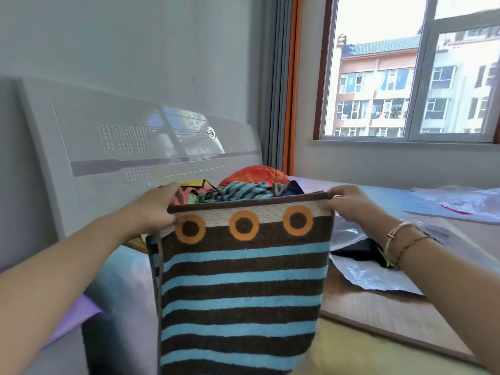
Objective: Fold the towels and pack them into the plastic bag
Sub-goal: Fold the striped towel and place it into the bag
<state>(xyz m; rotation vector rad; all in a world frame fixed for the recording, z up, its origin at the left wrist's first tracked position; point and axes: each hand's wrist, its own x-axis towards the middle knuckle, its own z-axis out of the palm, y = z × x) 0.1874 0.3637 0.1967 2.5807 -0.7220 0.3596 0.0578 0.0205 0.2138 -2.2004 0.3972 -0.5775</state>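
Striped towel (240, 290), brown and blue with 3 orange rings, hangs upright before a heap of towels (238, 189) on the bed. Plastic bag (365, 269) lies on the wooden board to its right. Left hand (157, 209) and right hand (349, 203) pinch its top corners.

The towel (240, 280) hangs before the cloth pile (243, 188), with a plastic bag (365, 274) to its right (on the board (378, 312)).
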